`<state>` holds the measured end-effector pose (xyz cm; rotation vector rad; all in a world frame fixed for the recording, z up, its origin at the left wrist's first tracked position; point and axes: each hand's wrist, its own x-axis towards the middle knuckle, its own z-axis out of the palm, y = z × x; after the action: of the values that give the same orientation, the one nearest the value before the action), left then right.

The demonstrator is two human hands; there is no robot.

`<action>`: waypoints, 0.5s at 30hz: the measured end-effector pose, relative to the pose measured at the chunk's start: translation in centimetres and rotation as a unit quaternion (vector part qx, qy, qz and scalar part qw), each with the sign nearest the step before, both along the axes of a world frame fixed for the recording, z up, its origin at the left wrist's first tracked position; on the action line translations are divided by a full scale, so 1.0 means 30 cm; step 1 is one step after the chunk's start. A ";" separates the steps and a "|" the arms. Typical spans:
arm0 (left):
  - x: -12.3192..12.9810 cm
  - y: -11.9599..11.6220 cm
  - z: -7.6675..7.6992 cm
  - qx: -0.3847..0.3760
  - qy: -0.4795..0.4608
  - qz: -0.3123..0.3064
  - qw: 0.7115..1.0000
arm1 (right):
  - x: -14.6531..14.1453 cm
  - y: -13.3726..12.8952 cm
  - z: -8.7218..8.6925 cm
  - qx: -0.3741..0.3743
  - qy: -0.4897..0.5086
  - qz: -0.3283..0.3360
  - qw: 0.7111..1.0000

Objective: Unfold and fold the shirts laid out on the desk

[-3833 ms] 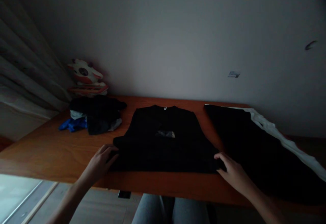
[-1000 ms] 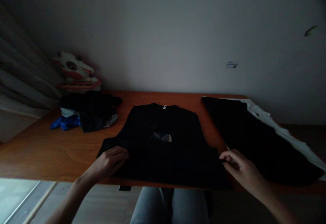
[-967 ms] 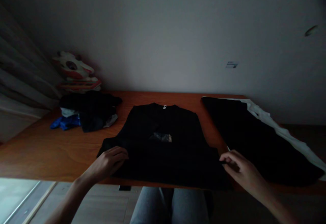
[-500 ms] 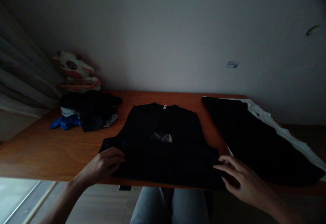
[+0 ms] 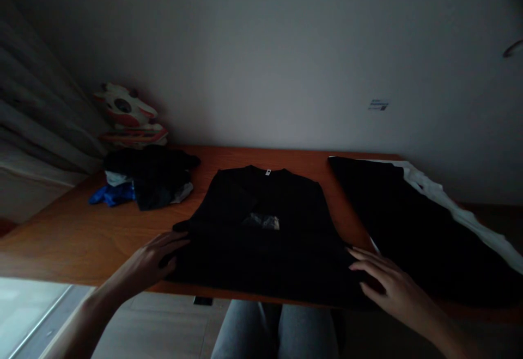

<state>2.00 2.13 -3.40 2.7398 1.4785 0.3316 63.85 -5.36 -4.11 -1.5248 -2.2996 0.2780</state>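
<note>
A black T-shirt with a small white neck tag and a print on its chest lies spread in front of me, its collar toward the wall. At its left edge, my left hand touches the cloth with fingers stretched out and the thumb apart. On the opposite edge rests my right hand, fingers extended over the fabric and thumb spread away. Both hands look open. The dark cloth partly hides the fingertips.
The shirt lies on a wooden table against a wall. A heap of dark and blue clothes is at left, near a cow-shaped toy. Flat black and white garments lie at right. My knees are below the front edge.
The raised corners of black cloth at both sides now lie flatter. My left hand has moved slightly left and its fingers have straightened; the right hand's fingers have also stretched out.
</note>
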 end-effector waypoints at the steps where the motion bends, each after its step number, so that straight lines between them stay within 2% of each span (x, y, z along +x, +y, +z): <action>1: -0.001 -0.004 -0.005 0.001 -0.004 0.002 1.000 | 0.004 0.001 -0.001 -0.005 0.013 -0.007 1.000; 5: -0.019 -0.020 -0.007 0.001 -0.036 0.004 0.999 | 0.030 0.003 0.010 -0.005 0.051 -0.036 0.998; 10: -0.033 -0.007 0.040 0.029 -0.049 0.010 0.998 | 0.043 0.015 0.056 0.015 0.089 -0.060 0.994; 13: -0.039 0.010 0.066 0.030 -0.063 0.024 0.997 | 0.038 0.021 0.075 -0.011 0.138 -0.102 0.985; 15: -0.058 0.015 0.066 0.003 -0.076 0.037 0.996 | 0.037 0.020 0.076 -0.043 0.170 -0.133 0.975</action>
<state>0.25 2.58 -1.42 2.6012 1.5441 0.5350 64.97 -4.77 -1.82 -1.6576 -1.8197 0.5256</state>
